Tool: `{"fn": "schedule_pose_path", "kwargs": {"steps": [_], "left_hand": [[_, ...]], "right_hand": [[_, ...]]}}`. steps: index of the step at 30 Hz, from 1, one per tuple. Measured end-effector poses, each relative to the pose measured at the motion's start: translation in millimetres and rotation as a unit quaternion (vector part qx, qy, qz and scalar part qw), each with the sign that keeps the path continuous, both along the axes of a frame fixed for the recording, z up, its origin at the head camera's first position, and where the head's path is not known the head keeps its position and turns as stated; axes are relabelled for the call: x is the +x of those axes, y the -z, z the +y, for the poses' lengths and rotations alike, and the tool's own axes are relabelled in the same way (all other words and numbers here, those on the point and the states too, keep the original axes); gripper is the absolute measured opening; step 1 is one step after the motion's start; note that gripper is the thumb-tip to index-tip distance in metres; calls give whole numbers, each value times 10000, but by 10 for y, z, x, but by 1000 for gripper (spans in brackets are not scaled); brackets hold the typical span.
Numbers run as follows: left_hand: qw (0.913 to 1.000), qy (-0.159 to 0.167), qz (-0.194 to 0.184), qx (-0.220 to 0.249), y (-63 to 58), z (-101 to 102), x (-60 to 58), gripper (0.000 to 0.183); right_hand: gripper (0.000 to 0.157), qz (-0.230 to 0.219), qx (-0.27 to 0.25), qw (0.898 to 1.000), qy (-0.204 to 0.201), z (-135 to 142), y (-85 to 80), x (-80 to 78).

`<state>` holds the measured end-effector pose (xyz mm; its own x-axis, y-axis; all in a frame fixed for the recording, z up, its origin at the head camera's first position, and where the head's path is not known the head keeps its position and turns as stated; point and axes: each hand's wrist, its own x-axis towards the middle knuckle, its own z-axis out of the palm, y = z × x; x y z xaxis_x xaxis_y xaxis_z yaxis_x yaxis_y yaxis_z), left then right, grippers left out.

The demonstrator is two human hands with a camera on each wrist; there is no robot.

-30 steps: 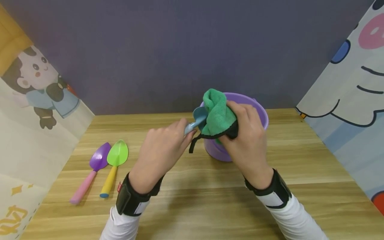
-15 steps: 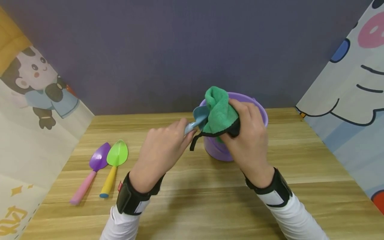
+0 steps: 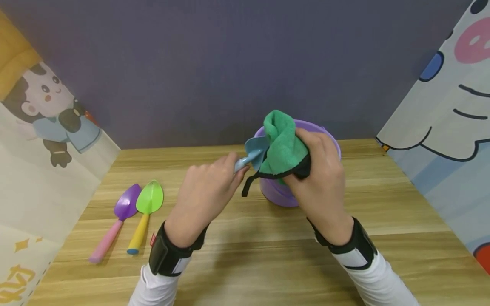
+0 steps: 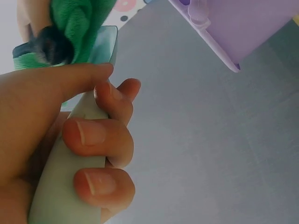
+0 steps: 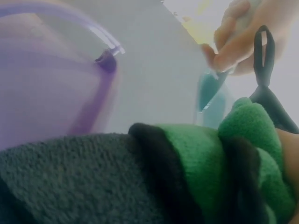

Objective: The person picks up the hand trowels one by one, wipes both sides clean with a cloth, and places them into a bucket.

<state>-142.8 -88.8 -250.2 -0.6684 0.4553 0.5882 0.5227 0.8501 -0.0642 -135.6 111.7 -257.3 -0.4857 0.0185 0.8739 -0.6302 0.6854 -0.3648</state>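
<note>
In the head view my left hand [image 3: 208, 193] grips the pale handle of a blue toy shovel [image 3: 255, 148], fingers curled round it in the left wrist view. My right hand [image 3: 319, 178] holds a bunched green cloth [image 3: 285, 148] with black edging and a hanging loop against the shovel's blade. The cloth covers part of the blade. Behind and below both hands stands a purple bucket [image 3: 281, 195], its near rim partly hidden by the cloth and right hand. The right wrist view shows the cloth's dark grey side [image 5: 79, 182] close up.
Left on the wooden table [image 3: 245, 272] lie a purple shovel with a pink handle [image 3: 111, 236] and a green shovel with a yellow handle [image 3: 143, 223], side by side. A dark panel [image 3: 245, 72] rises at the back, with printed sheets at both sides.
My right hand and the cloth have shifted slightly to the right along the blade, so more of the blue blade shows. The left hand stays nearly still.
</note>
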Motion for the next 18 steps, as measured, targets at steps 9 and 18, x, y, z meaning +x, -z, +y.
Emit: {"fn": "schedule_pose_path", "kwargs": {"steps": [9,18], "left_hand": [[9998,-12,191,33,9,2,14,27],[9996,177,175,92,-22,10,35,25]], "right_hand": [[64,48,421,9989,-177,-96,45,84],[61,97,535,9984,-127,-138,87,27]]}}
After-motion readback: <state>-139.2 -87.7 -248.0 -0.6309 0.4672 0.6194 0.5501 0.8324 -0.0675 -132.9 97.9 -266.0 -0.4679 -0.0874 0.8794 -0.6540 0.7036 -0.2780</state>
